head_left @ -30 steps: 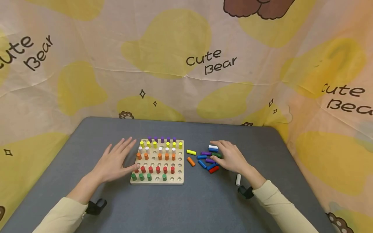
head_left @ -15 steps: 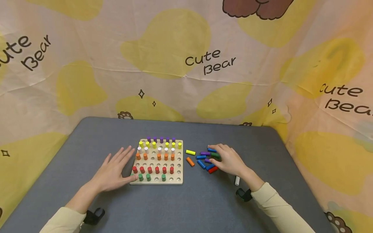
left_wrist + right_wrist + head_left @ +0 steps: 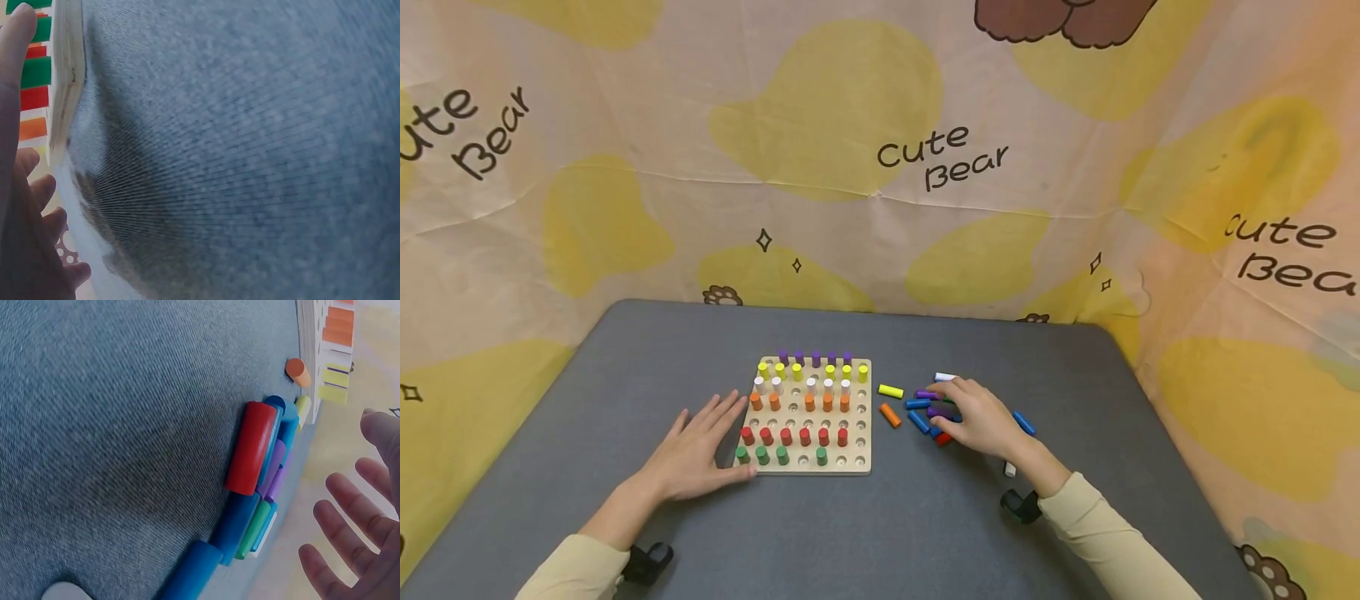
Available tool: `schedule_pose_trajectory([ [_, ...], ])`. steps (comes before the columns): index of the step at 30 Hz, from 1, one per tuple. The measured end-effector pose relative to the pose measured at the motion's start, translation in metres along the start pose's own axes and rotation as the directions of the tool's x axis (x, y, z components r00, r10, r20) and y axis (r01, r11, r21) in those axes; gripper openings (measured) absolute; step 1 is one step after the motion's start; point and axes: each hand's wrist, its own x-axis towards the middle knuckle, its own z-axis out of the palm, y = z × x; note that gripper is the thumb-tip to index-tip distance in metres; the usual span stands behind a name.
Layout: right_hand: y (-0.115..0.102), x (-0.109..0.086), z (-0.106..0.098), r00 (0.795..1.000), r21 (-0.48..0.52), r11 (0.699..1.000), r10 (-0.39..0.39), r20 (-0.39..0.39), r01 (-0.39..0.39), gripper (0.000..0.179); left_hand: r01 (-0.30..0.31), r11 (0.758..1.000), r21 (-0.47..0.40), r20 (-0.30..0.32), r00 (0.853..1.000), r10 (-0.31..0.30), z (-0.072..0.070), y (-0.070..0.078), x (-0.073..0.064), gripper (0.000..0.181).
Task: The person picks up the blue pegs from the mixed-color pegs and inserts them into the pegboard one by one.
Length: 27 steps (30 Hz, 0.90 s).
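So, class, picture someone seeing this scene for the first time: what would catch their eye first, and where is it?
Probably the wooden pegboard on the grey table, its upright pegs in single-colour rows, with the left hand at its left edge. Next, the loose pegs right of it, under the right hand. Behind, a yellow-patched backdrop reads "Cute Bear".

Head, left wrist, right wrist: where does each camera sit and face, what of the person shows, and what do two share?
Head: on the head, facing forward and down at pegboard and loose pegs; left hand, right hand, both sleeves show.
Left wrist: on that wrist, facing tabletop and pegboard edge; left fingers show.
Right wrist: on that wrist, facing loose pegs; right fingers show.
Head and right wrist share: loose red peg.
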Motion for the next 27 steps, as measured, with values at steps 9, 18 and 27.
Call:
schedule_pose_trajectory([
  [9, -0.004, -0.001, 0.007, 0.999, 0.019, 1.0, 0.016, 0.04, -0.017, 0.041, 0.0, 1.0, -0.011, 0.012, 1.0, 0.0, 0.009, -0.005, 0.005, 0.107],
  [18, -0.008, 0.0, 0.013, 0.996, 0.004, 1.0, 0.023, 0.086, -0.023, 0.039, 0.009, 1.0, -0.023, 0.045, 0.999, -0.008, 0.013, -0.006, 0.01, 0.11],
  [27, -0.009, 0.0, 0.017, 0.997, 0.015, 1.0, 0.019, 0.079, -0.02, 0.037, 0.015, 0.999, -0.033, 0.053, 0.999, -0.014, 0.014, -0.006, 0.01, 0.11],
])
